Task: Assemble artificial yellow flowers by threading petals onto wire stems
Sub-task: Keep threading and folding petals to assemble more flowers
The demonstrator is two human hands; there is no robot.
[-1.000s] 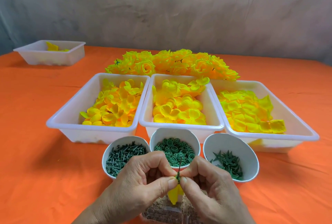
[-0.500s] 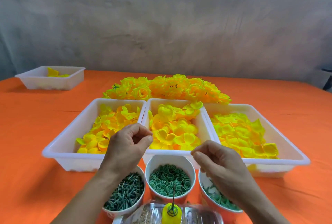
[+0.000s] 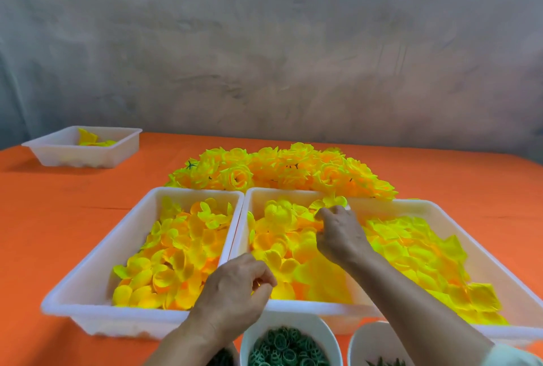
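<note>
An orange-covered table (image 3: 58,233) carries three white trays side by side: a left tray (image 3: 88,277), a middle tray (image 3: 282,193) and a right tray (image 3: 396,208), each filled with loose yellow petals (image 3: 282,242). Behind them lies a heap of finished yellow flowers (image 3: 279,171), with a smaller tray (image 3: 85,157) far off to the left. A cup of green rings (image 3: 288,324) stands at the near edge. The right hand (image 3: 340,233) reaches deep into the middle tray, fingertips drawn together, pinching petals. The left hand (image 3: 235,292) hovers at that tray's near rim, fingers curled to the thumb; whether it holds anything cannot be told.
</note>
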